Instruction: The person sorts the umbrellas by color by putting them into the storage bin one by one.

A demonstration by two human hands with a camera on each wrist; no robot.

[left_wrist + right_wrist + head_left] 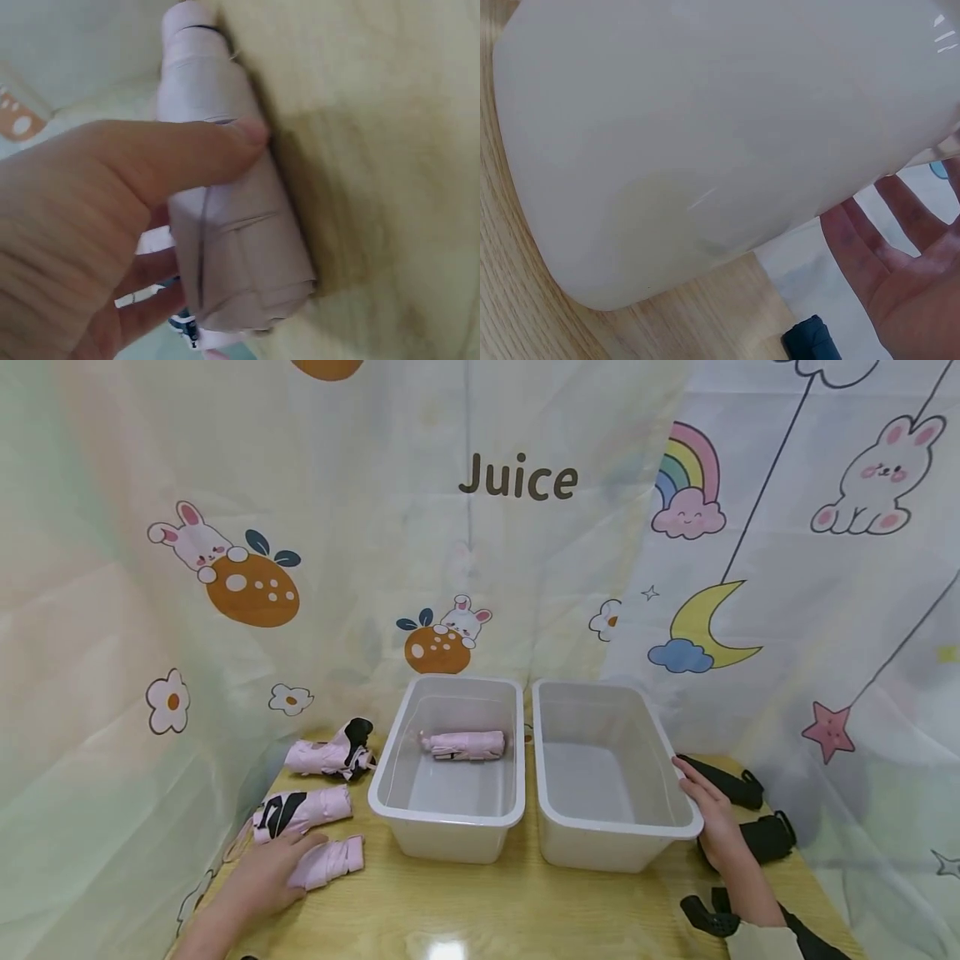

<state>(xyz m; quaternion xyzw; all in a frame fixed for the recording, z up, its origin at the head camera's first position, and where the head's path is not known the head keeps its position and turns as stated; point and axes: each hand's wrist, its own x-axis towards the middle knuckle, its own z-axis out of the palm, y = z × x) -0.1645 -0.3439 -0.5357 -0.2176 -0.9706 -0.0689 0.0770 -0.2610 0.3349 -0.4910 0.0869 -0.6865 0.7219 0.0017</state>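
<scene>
A person's left hand (266, 877) is gripping the nearest pink umbrella (333, 862), folded, at the left of a wooden worktop (480, 918). The thumb is lying across it and the other fingers are curving along its opposite side, parted only by its thickness. Beyond it, a second pink umbrella (321, 807) and a third (318, 757), both with black patches, are lying in a row. Two pale bins are standing side by side in the middle. The left bin (450, 843) is holding another pink umbrella (467, 745), which is lying crosswise on its floor. The right hand (712, 818) is touching the outer right side of the right bin (592, 850), near its rim, its fingers extending fairly straight and slightly apart. Just past that hand, two black umbrellas (768, 837) are lying at the worktop's right side. A printed curtain (375, 485) reading "Juice" is hanging behind everything.
</scene>
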